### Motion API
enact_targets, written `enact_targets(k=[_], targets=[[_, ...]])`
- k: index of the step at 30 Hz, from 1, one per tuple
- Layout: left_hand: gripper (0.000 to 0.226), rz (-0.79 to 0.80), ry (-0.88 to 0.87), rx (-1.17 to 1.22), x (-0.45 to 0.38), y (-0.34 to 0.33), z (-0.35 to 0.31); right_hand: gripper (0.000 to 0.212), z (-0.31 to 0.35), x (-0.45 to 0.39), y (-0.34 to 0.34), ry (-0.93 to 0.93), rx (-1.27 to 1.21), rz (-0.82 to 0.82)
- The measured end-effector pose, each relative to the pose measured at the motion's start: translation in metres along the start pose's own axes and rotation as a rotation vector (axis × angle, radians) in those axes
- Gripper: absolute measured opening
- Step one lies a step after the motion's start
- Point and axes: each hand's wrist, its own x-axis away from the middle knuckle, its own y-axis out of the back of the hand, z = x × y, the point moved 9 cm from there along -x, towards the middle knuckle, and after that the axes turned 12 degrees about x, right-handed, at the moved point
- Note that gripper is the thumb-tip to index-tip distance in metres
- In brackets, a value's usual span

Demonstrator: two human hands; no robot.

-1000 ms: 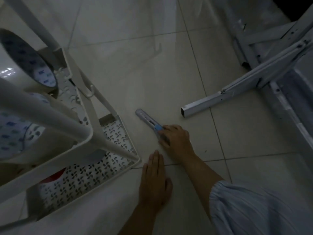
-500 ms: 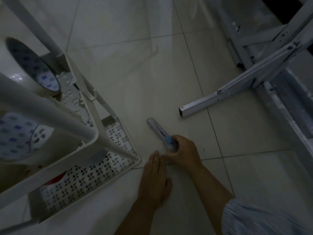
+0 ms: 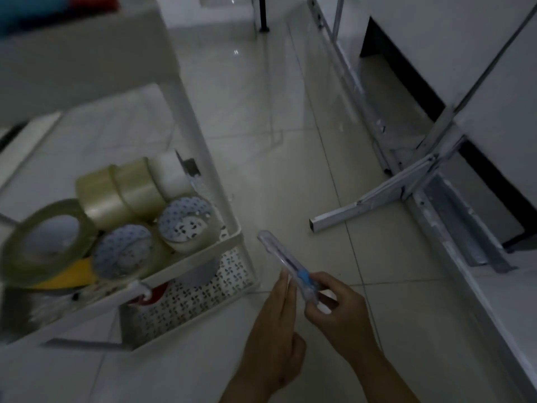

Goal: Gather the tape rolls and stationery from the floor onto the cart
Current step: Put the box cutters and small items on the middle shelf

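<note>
My right hand (image 3: 338, 311) grips the lower end of a clear utility knife (image 3: 283, 261) with a blue slider, lifted off the floor and pointing up-left. My left hand (image 3: 276, 335) is flat with straight fingers, its fingertips beside the knife's handle. To the left stands the white cart (image 3: 186, 263). Its middle tray holds several tape rolls: clear rolls (image 3: 119, 190), a white roll (image 3: 171, 175), two rolls with blue-printed cores (image 3: 186, 222) and a large yellowish roll (image 3: 43, 242).
The cart's perforated bottom tray (image 3: 203, 295) sits near the floor with something red in it. A metal table leg and frame (image 3: 377, 196) lie on the tiled floor to the right, under a white table. A black post (image 3: 263, 13) stands far back.
My right hand has closed on the knife and lifted it off the floor. My left hand has risen from the floor beside it. The view has risen above the cart's tray.
</note>
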Motion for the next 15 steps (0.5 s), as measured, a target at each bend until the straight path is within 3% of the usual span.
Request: enact_targets(k=[7, 13, 15], targets=[[0.098, -0.215, -0.093, -0.088, 0.046, 0.061, -0.078, 0.032, 0.114, 0.054, 0.038, 0.238, -0.052, -0.085], [0.082, -0.368, -0.109, -0.105, 0.086, 0.136, -0.145, 0.035, 0.207, 0.098, 0.062, 0.432, -0.095, -0.150], [0.079, -0.424, -0.192, -0.150, 0.096, 0.164, -0.169, 0.034, 0.238, 0.107, 0.066, 0.490, -0.103, -0.159]])
